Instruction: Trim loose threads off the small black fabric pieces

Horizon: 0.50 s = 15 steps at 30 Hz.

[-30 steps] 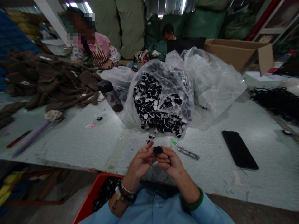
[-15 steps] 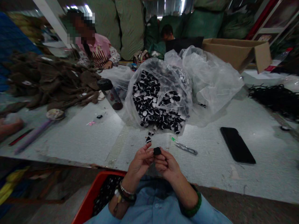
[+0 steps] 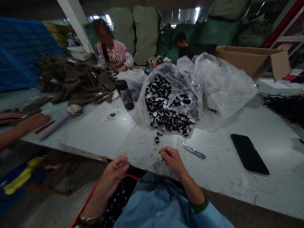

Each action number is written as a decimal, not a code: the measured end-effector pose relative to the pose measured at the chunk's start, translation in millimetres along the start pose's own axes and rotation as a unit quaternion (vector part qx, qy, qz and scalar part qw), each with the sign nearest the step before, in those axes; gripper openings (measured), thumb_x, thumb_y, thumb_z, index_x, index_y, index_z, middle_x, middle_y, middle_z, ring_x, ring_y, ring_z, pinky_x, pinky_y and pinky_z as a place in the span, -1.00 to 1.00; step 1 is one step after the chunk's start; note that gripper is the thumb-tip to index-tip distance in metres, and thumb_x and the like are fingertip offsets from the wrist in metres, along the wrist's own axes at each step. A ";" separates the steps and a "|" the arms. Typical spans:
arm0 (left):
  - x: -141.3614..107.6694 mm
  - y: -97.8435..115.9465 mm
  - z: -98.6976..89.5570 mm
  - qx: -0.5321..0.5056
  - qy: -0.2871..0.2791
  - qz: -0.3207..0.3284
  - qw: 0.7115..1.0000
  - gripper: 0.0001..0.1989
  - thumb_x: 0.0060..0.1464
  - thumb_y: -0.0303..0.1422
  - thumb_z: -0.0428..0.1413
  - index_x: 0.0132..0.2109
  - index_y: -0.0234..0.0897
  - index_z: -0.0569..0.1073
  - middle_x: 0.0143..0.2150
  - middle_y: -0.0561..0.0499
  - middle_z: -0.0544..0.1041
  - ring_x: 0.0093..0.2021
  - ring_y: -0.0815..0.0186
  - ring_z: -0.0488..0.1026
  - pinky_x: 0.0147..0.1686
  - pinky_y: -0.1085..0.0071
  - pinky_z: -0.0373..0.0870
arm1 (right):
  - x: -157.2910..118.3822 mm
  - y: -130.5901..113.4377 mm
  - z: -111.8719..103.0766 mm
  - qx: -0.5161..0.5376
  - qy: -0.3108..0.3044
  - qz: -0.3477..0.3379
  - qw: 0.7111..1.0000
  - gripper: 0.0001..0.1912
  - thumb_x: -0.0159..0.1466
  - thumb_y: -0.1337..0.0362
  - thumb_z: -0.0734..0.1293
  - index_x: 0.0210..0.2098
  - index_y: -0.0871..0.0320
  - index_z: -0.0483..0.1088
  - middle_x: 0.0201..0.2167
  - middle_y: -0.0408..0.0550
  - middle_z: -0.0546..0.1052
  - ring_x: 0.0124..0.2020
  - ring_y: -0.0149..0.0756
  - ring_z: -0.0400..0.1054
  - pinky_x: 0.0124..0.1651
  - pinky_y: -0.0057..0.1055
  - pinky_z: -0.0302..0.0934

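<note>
My loosely curled fingers (image 3: 165,152) no longer pinch the small black piece, and I cannot tell where it went. Both hands are empty: the right hand (image 3: 172,160) rests by the table (image 3: 213,177) edge, the left hand (image 3: 116,172) over a red plastic crate (image 3: 87,193) of black-and-white pieces (image 3: 118,198). More fill the clear plastic bag (image 3: 152,77) ahead.
</note>
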<state>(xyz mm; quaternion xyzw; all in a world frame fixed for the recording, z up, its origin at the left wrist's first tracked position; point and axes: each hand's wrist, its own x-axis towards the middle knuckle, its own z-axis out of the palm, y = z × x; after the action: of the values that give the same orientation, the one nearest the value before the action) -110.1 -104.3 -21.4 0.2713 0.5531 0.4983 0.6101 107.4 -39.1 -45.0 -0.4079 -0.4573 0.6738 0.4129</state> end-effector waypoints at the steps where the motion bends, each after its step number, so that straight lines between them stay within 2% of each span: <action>1: -10.0 -1.7 -26.0 0.081 0.028 0.003 0.996 -0.74 -0.29 -0.39 0.18 -0.35 -0.26 0.32 -0.52 0.15 0.42 -0.51 0.44 0.35 -0.52 0.57 0.23 | 2.6 -1.5 -3.9 -0.054 0.006 -0.017 0.998 -0.86 0.08 0.26 0.23 -0.48 0.22 0.31 -0.72 -0.27 0.25 -0.76 -0.61 -0.01 -0.72 -0.64 -0.14; 4: -36.6 -15.0 -95.3 0.282 0.103 -0.010 0.954 -0.70 -0.35 -0.28 0.19 -0.37 -0.27 0.36 -0.53 0.09 0.44 -0.46 0.31 0.39 -0.45 0.46 0.28 | 5.2 -4.5 -17.5 -0.171 0.025 -0.059 0.983 -0.85 0.10 0.26 0.18 -0.47 0.21 0.31 -0.71 -0.27 0.24 -0.74 -0.57 0.02 -0.68 -0.61 -0.08; 6: -45.1 -22.5 -118.3 0.373 0.157 -0.013 0.914 -0.67 -0.37 -0.21 0.18 -0.37 -0.25 0.37 -0.57 0.08 0.44 -0.49 0.25 0.39 -0.48 0.40 0.28 | 2.0 -7.3 -29.3 -0.245 0.045 -0.088 0.965 -0.83 0.13 0.25 0.15 -0.48 0.20 0.30 -0.70 -0.25 0.24 -0.71 -0.53 0.07 -0.64 -0.58 -0.03; 7: -45.0 -23.3 -119.6 0.407 0.168 -0.007 0.898 -0.67 -0.35 -0.19 0.17 -0.35 -0.24 0.38 -0.55 0.08 0.45 -0.49 0.23 0.39 -0.47 0.38 0.28 | -0.8 -9.6 -36.5 -0.287 0.055 -0.103 0.951 -0.81 0.14 0.24 0.14 -0.46 0.20 0.30 -0.69 -0.23 0.26 -0.68 -0.50 0.11 -0.61 -0.56 0.00; 8: -41.5 -21.7 -113.5 0.425 0.161 0.011 0.890 -0.68 -0.31 -0.18 0.14 -0.34 -0.24 0.38 -0.51 0.06 0.46 -0.45 0.21 0.40 -0.44 0.36 0.29 | -4.0 -12.9 -44.6 -0.333 0.068 -0.118 0.933 -0.80 0.15 0.24 0.12 -0.45 0.19 0.30 -0.67 -0.21 0.28 -0.64 -0.47 0.15 -0.57 -0.54 0.03; 10: -24.4 -12.0 -81.5 0.425 0.127 0.075 0.893 -0.74 -0.20 -0.19 0.08 -0.33 -0.24 0.37 -0.41 0.06 0.48 -0.36 0.22 0.40 -0.35 0.35 0.29 | -10.8 -22.1 -63.2 -0.444 0.120 -0.145 0.876 -0.81 0.15 0.26 0.11 -0.41 0.20 0.31 -0.56 -0.13 0.36 -0.54 -0.40 0.22 -0.46 -0.49 0.09; 13: 21.6 8.4 -3.1 0.435 0.071 0.201 0.875 -0.76 -0.08 -0.21 -0.03 -0.27 -0.25 0.34 -0.36 0.04 0.46 -0.33 0.28 0.38 -0.29 0.38 0.28 | -19.8 -38.5 -91.0 -0.614 0.190 -0.133 0.755 -0.79 0.11 0.29 0.15 -0.27 0.22 0.28 -0.30 0.05 0.37 -0.29 -0.24 0.25 -0.32 -0.40 0.11; 15: 58.2 16.7 50.5 0.491 0.033 0.267 0.828 -0.75 -0.06 -0.21 -0.05 -0.28 -0.27 0.35 -0.38 0.01 0.45 -0.38 0.31 0.36 -0.32 0.38 0.27 | -23.3 -46.9 -104.1 -0.698 0.171 -0.085 0.690 -0.74 0.09 0.28 0.19 -0.22 0.23 0.27 -0.26 0.09 0.36 -0.22 -0.16 0.23 -0.30 -0.37 0.10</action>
<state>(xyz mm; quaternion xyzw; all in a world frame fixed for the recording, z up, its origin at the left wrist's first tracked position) -73.8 -34.5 -18.0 0.6554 0.6509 0.3131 0.2208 220.1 -20.3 -22.2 -0.6463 -0.7498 0.0410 0.1360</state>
